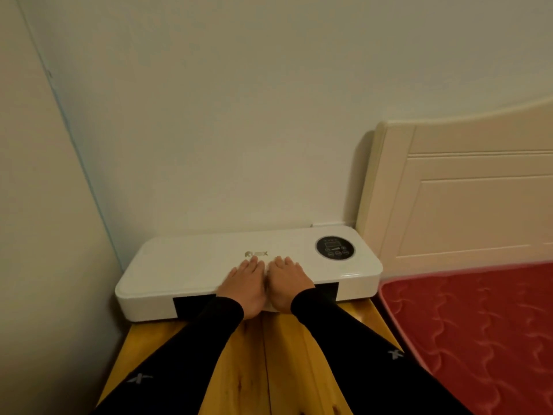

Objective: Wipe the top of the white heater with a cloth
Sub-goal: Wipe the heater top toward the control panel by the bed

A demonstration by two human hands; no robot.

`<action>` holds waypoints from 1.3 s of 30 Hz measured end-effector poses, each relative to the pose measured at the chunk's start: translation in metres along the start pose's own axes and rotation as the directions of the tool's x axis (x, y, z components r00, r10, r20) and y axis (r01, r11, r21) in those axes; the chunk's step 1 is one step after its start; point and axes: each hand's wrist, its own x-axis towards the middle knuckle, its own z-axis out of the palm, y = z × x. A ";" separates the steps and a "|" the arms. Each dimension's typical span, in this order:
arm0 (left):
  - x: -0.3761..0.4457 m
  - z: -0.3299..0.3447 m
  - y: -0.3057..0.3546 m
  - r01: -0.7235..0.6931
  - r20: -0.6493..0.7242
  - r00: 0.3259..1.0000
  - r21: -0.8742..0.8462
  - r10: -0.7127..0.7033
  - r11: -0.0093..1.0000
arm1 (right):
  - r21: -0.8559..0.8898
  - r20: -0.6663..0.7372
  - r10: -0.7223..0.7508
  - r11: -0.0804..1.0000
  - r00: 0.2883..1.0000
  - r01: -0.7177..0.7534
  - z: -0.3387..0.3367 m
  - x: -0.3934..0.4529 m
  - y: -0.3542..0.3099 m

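White heater [191,265] lies flat on wooden desk [263,360], long axis running left–right, against wall. Left hand [246,284] and right hand [287,283] side by side, fingers straight, pressed flat on its top near centre. Cloth possibly beneath palms; a pale sliver shows, uncertain. Control dial [335,248] lies rightward, nearer right hand.
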 end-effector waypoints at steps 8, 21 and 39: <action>0.042 0.001 -0.011 0.021 0.020 1.000 0.007 -0.022 1.000 | -0.012 0.003 -0.037 0.999 0.999 0.037 0.008 0.045 0.015; 0.096 -0.008 -0.022 0.067 0.062 0.996 -0.018 -0.066 0.998 | 0.046 0.014 -0.016 0.999 1.000 0.015 0.005 0.103 0.025; 0.097 -0.011 -0.020 0.087 0.074 0.993 -0.008 -0.087 0.996 | 0.079 0.076 -0.011 0.997 0.997 0.005 -0.005 0.105 0.027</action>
